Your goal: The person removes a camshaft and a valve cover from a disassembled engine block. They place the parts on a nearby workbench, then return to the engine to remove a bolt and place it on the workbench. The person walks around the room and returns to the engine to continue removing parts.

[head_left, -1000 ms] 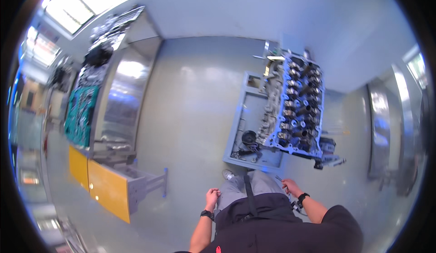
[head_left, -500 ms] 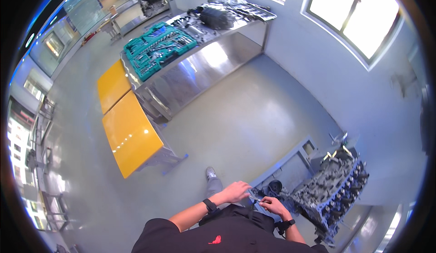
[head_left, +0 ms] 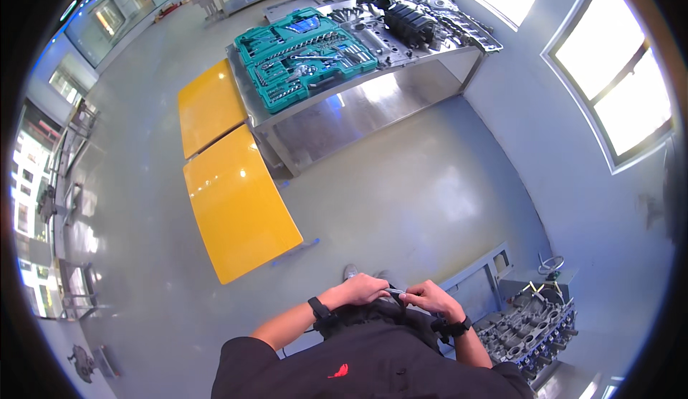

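Close in front of my body, my right hand (head_left: 432, 299) pinches a slim silver metal tool (head_left: 394, 291) between thumb and fingers. My left hand (head_left: 362, 289) is closed at the tool's other end, its fingers curled inward. The tool is short and mostly covered by the fingers, so its exact kind does not show. Both hands are at waist height over my dark clothes. To the right of my right hand, and apart from it, is a grey metal engine block (head_left: 530, 334) with its top side exposed.
Ahead, a steel bench (head_left: 373, 105) carries an open green socket-tool case (head_left: 304, 59) and a black ribbed engine part (head_left: 410, 23). Two yellow-topped stools or small tables (head_left: 244, 205) stand left of it. A grey metal frame (head_left: 476, 277) borders the engine block. Windows (head_left: 609, 69) line the right wall.
My left hand was open with fingers stretched near the tool; now it has closed on it. The view has turned left, away from the engine block, and the bench appears farther right.
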`<state>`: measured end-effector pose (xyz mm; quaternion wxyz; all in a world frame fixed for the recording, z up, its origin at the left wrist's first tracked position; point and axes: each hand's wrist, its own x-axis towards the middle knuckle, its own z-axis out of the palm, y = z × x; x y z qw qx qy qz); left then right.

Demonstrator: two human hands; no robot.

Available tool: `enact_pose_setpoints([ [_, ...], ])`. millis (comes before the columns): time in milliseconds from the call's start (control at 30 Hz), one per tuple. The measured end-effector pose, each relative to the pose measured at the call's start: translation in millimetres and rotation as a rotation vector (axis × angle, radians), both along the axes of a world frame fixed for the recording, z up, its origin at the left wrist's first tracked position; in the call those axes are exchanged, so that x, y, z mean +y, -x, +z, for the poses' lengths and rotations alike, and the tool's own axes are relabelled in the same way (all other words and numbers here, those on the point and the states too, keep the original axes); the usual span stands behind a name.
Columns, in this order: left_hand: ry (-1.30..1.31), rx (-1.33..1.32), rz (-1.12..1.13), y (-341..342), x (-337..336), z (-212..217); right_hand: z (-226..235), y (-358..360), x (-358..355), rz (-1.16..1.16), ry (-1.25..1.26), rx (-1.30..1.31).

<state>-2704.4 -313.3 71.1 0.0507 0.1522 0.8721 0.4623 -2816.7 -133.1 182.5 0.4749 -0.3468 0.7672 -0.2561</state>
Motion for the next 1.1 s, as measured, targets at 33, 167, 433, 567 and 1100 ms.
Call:
enact_pose_setpoints([
  [33,-0.007,-0.006,0.021,4.7,-8.8,-2.0,-0.9,8.1,-11.4,0.001,-0.002,-0.008],
  [167,0.041,0.054,0.036,33.6,-55.4,-3.5,-10.3,44.8,-57.5,0.156,0.158,0.048],
  [433,0.211,0.284,0.089,163.2,-163.3,33.5,5.8,181.5,-155.4,0.287,0.369,0.01],
  [567,0.262,0.248,0.098,240.9,-206.7,57.8,20.4,262.4,-198.8,0.358,0.411,0.107],
  [1100,0.179,0.33,-0.015,473.2,-375.9,92.8,68.3,468.7,-350.8,0.33,0.445,0.288],
])
